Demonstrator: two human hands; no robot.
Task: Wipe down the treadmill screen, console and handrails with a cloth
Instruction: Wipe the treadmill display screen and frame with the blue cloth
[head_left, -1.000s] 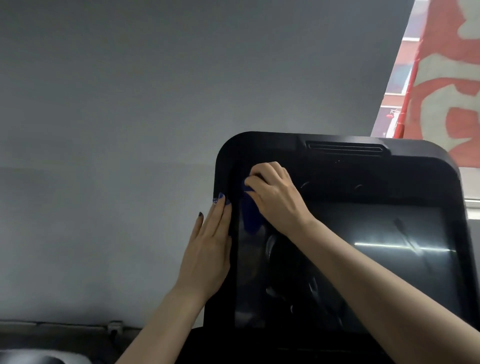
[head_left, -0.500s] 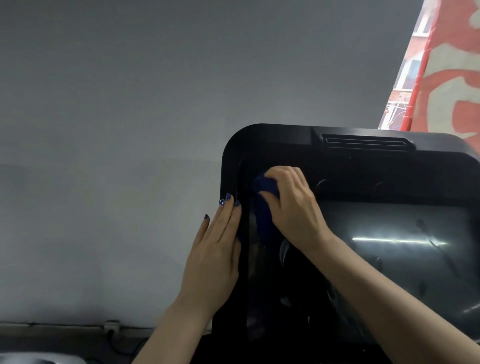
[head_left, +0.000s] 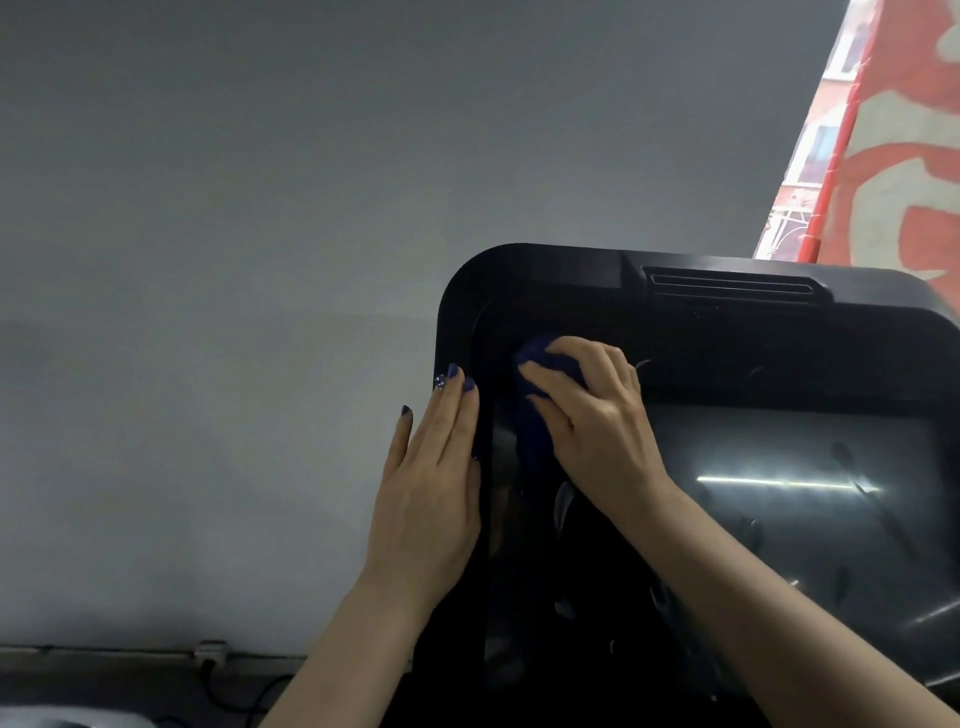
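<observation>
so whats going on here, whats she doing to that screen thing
A person is wiping a treadmill screen with a blue cloth. The right hand holds the bunched cloth against the upper left corner of the dark glass. The left hand lies flat with straight fingers on the left edge of the black console frame, apparently steadying it. The rest of the glass shows reflections and streaks, so most of the screen seems not yet wiped. No handrails are in view.
</observation>
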